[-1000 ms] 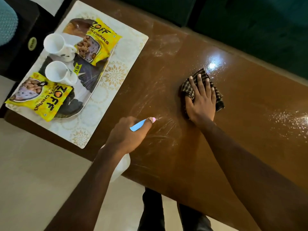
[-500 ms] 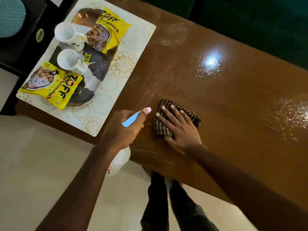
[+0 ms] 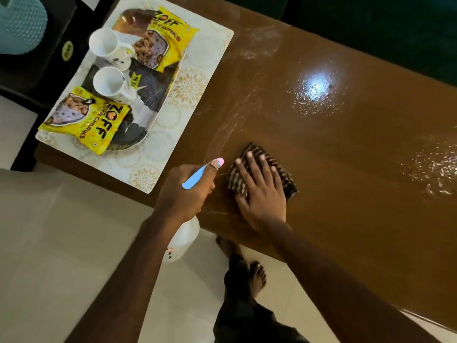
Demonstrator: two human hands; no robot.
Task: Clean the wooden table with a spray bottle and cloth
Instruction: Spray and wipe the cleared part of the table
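Fingers, right hand: straight and spread, pressing flat on checked cloth.
Fingers, left hand: curled round spray bottle neck, pink nozzle toward cloth.
Cloth position: on wooden table, near front edge, just beside nozzle.
Bottle body: past table edge, above floor.

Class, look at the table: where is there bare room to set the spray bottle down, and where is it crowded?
Free: the bare table between the placemat and the cloth, and the long stretch right of the cloth, droplet-speckled. Crowded: the placemat, with tray, two mugs and two snack packets.
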